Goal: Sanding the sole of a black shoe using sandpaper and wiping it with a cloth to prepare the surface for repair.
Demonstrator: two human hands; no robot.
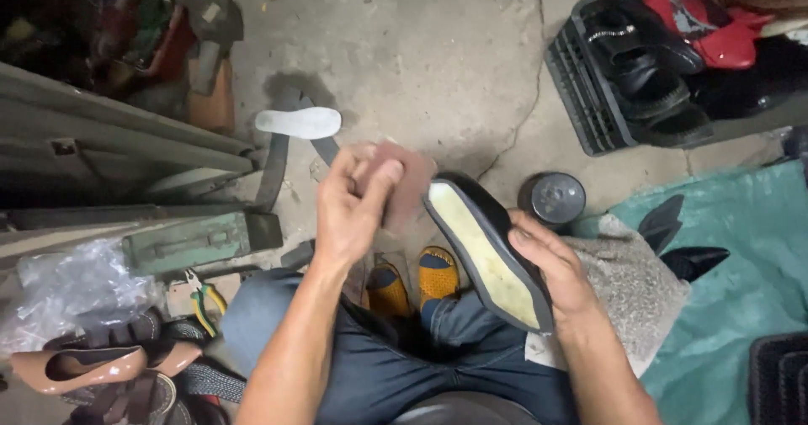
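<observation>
While I look down over the knees, I see my left hand [358,202] raised in front of me, wrist bent, fingers and thumb pinched together on a small reddish-brown abrasive sheet [404,191], which sits just beside the toe end of the shoe. My right hand [547,269] comes in from the lower right, forearm angled up, fingers wrapped over the edge of a black shoe [488,252] and clamped on it. I hold that shoe tilted, sole up, so its pale yellowish underside faces me; it lies between both hands, above my blue jeans [379,366] and yellow-and-blue sandals [438,273].

Just beyond the shoe, a round dark tin [553,198] with a grey lid stands on the concrete floor [438,46]. At upper right a black slatted plastic crate [589,97] holds black shoes and something red. A white insole [299,122] lies flat on the floor at upper left of centre. At left, a long green metal box [194,241] rests beside crumpled clear plastic wrap [63,290]; below these I see pliers with yellow-green handles [204,299] and a beige high-heeled shoe [80,366]. At right, a teal tarp [741,265] covers the ground, with a grey rough cloth [627,286] under my right wrist.
</observation>
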